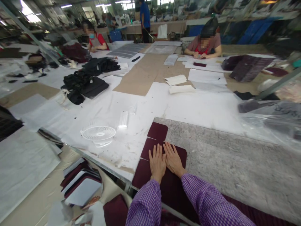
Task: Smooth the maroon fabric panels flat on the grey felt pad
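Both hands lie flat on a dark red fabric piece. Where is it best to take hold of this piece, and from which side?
Probably the far left corner of the maroon fabric piece, from the left. It lies flat on the grey felt sheet, so only an edge can be pinched. The left hand and right hand cover its middle, and neighbouring pieces border the near and far edges.

Both arms wear long sleeves of a purple-and-white gingham check, the small squares running in a fine, even grid. The left sleeve (147, 204) comes up from six o'clock and ends in a plain cuff at the wrist; the right sleeve (207, 204) enters from five o'clock, its cloth creased along the forearm. The left hand (157, 163) and right hand (173, 159) are bare, with no gloves, rings or watch showing.
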Demonstrator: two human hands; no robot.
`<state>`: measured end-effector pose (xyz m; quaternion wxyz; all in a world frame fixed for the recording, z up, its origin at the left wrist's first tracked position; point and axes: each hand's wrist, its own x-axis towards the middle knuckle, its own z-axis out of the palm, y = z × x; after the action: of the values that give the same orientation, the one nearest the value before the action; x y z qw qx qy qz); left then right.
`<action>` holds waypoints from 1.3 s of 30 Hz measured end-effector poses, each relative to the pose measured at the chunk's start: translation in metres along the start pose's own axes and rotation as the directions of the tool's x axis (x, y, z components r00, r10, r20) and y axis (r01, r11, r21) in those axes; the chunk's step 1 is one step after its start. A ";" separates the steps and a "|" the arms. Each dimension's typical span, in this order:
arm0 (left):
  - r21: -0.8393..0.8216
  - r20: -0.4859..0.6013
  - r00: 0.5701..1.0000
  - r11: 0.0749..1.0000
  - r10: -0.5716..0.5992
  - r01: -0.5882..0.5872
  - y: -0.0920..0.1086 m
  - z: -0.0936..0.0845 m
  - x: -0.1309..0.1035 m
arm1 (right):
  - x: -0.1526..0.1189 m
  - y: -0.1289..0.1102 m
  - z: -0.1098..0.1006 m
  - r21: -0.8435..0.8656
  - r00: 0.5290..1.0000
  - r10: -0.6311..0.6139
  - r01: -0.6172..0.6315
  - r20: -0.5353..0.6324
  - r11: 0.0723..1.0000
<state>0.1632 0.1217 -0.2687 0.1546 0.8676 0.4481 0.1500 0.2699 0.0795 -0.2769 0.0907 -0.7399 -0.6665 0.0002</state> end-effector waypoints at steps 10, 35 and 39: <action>0.063 -0.017 0.999 0.998 0.027 -0.026 0.002 -0.002 -0.001 | -0.018 0.022 -0.002 -0.027 0.986 0.161 -0.162 -0.036 0.986; -0.123 -0.082 0.447 0.454 -0.891 0.883 -0.201 -0.100 -0.216 | 0.027 -0.020 0.016 0.073 0.932 -0.359 0.361 -0.044 0.930; -0.089 -0.055 0.133 0.138 -0.990 0.986 -0.221 -0.090 -0.289 | 0.052 -0.039 0.019 0.109 0.921 -0.389 0.389 -0.026 0.915</action>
<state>-0.1935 0.0175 -0.3112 0.2058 0.3490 0.9122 0.0617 0.2350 0.1375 -0.2843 0.1316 -0.5864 -0.7991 0.0183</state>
